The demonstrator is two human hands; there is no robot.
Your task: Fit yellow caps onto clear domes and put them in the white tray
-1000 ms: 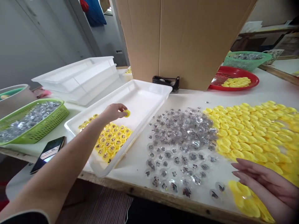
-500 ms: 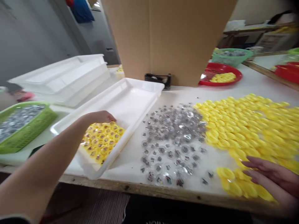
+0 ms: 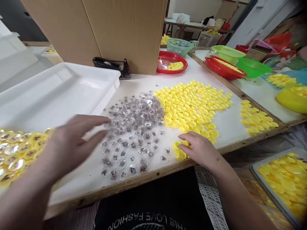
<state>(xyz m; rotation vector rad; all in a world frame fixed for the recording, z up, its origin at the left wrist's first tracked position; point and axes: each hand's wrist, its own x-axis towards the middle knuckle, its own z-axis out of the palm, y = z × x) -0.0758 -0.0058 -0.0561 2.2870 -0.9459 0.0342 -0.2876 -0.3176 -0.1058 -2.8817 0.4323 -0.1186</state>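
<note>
My left hand, a little blurred, is over the right wall of the white tray, thumb and fingers apart with nothing in them. Yellow discs with a printed picture under a shiny cover lie in rows in that tray. Just right of this hand spreads a heap of clear plastic domes with small dark printed figures. My right hand rests at small yellow round caps by the table's front edge, thumb and forefinger apart. Beyond it lies a wide spread of yellow caps.
A tall cardboard sheet and a black tape dispenser stand at the back. A red dish and a green basket are behind the caps. A wooden strip edges the table. A bin of yellow caps stands low right.
The view has swung right. My left hand has left the yellow discs in the tray and moved right toward the clear domes. My right hand stays by the near yellow caps.
</note>
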